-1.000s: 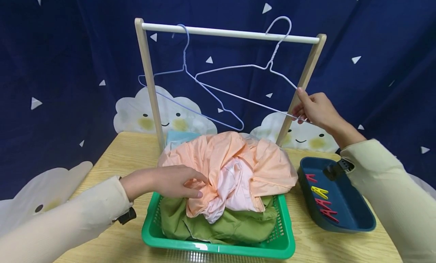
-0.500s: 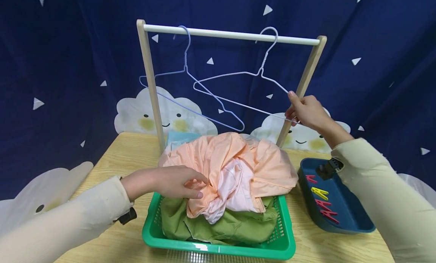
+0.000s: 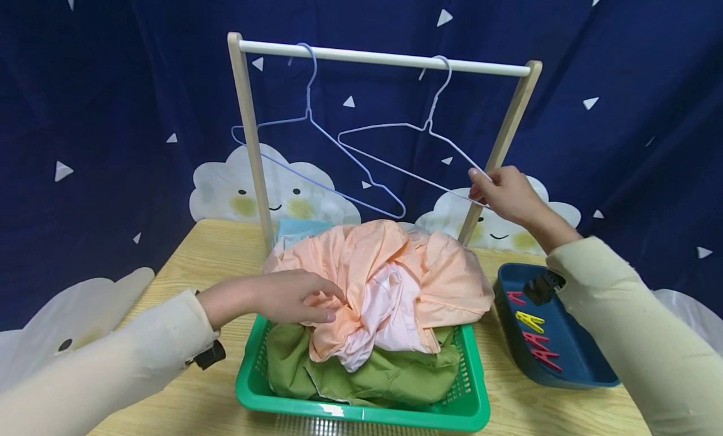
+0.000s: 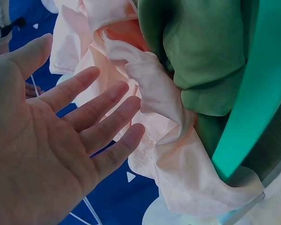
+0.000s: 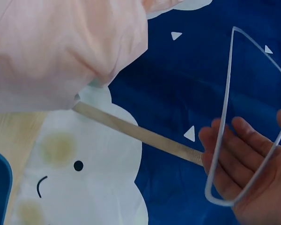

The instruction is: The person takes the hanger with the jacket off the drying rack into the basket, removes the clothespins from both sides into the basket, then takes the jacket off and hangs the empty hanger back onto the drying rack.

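Observation:
In the head view, a pale wire hanger (image 3: 430,125) hangs by its hook from the white bar (image 3: 384,58) of a wooden-legged rack. My right hand (image 3: 508,192) is at the hanger's right end. The right wrist view shows the fingers (image 5: 239,161) loosely extended, with the wire passing across them and by the thumb. A bluish hanger (image 3: 308,103) hangs farther left on the bar. Over the peach-and-pink garment (image 3: 384,266) my left hand (image 3: 294,296) is held, fingers spread and straight in the left wrist view; nothing is gripped.
Below the rack stands a green basket (image 3: 361,414) holding the peach garment and a green cloth (image 3: 390,382). To its right is a dark blue tray (image 3: 587,361) with red and yellow clothespins (image 3: 531,322). A light blue cloth (image 3: 302,228) lies behind. A cloud-patterned curtain (image 3: 141,78) hangs behind the table (image 3: 211,254).
My right hand has moved left and slightly down with the right hanger. Its hook, raised above the bar earlier, now sits on it. My left hand has barely moved.

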Tool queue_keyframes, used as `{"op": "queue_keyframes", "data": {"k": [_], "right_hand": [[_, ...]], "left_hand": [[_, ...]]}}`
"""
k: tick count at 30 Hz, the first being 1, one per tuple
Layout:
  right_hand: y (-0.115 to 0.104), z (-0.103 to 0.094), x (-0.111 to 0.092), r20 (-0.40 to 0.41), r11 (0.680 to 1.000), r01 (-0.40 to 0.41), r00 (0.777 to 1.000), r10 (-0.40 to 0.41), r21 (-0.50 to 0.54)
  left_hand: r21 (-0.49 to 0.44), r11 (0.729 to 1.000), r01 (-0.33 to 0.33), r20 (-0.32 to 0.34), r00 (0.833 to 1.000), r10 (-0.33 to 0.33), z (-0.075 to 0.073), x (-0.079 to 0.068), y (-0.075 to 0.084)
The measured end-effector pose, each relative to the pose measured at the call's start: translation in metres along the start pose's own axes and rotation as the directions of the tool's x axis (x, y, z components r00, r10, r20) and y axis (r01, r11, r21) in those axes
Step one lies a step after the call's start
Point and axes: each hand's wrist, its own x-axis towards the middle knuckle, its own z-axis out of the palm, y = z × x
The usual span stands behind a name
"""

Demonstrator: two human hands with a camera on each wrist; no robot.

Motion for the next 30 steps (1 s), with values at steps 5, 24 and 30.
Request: {"op": "queue_keyframes", "data": {"k": [5,24,30], "right_hand": [[-0.001,-0.002,-0.009,-0.096,0.995,-0.013,0.995,0.004,-0.097],[0.008,0.027,-0.058,-0.383,0.913,0.266,0.844,-0.375,-0.308],[0.025,0.057,-0.064,-0.128,0.909,0.244,0.945,-0.301,-0.339]], "left_hand": [[-0.02,1.0,0.007,-0.059,0.998,-0.008,-0.005,0.0,-0.007],[-0.081,0.996,0.029,-0.333,0.941,-0.054,-0.024,0.009,-0.037],[-0.085,0.994,0.062,-0.392,0.916,-0.091,-0.03,0.019,-0.046]]}}
